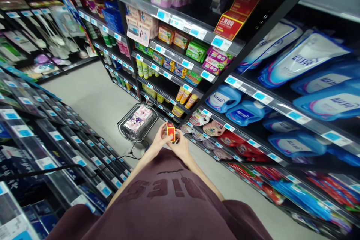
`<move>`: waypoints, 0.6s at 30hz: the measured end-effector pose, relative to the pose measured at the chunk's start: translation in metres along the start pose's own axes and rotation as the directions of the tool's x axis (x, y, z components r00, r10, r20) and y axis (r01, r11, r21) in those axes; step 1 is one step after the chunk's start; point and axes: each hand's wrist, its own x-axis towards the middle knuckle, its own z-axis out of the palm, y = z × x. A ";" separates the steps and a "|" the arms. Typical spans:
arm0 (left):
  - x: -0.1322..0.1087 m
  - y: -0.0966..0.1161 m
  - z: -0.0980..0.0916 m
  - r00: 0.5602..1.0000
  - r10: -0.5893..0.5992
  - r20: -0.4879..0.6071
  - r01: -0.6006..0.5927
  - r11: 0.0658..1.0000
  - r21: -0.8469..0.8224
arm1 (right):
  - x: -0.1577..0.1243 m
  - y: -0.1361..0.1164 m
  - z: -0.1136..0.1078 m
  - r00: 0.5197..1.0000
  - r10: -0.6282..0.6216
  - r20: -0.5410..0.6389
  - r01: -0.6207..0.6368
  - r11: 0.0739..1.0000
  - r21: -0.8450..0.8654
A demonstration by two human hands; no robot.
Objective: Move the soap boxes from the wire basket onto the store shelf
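Head view: red box (171,131) sits between the fingers (166,140).

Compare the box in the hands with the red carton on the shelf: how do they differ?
The box is held between the left hand and right hand; the carton sits on a shelf. The box looks small, the carton larger. Both are red with yellow edging.

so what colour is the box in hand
Red with yellow edges; the head view shows the small box.
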 end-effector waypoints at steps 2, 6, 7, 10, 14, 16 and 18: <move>0.000 0.000 0.002 1.000 0.008 -0.013 -0.007 0.997 0.081 | 0.000 -0.001 -0.001 1.000 0.021 -0.002 -0.021 1.000 -0.012; 0.001 -0.001 0.004 0.999 0.028 -0.025 -0.022 0.973 0.228 | 0.000 -0.006 -0.003 1.000 0.027 0.014 -0.026 0.999 -0.030; 0.001 -0.001 0.004 0.999 0.031 -0.023 -0.025 0.969 0.245 | -0.001 -0.008 -0.003 0.999 0.026 0.019 -0.025 0.999 -0.034; 0.001 -0.002 0.004 0.999 0.037 -0.022 -0.030 0.965 0.262 | -0.001 -0.009 -0.003 0.999 0.016 0.036 -0.015 0.999 -0.044; 0.002 -0.005 0.001 0.999 0.033 -0.004 -0.031 0.964 0.265 | -0.001 -0.002 -0.001 1.000 0.017 0.015 -0.016 0.998 -0.055; 0.003 -0.006 -0.001 0.999 0.032 0.018 -0.036 0.965 0.260 | 0.000 0.003 0.000 0.999 0.041 -0.031 -0.042 0.999 -0.017; 0.005 -0.007 -0.003 0.999 0.042 0.034 -0.049 0.966 0.254 | 0.002 0.007 0.000 0.995 0.078 -0.069 -0.073 0.995 0.067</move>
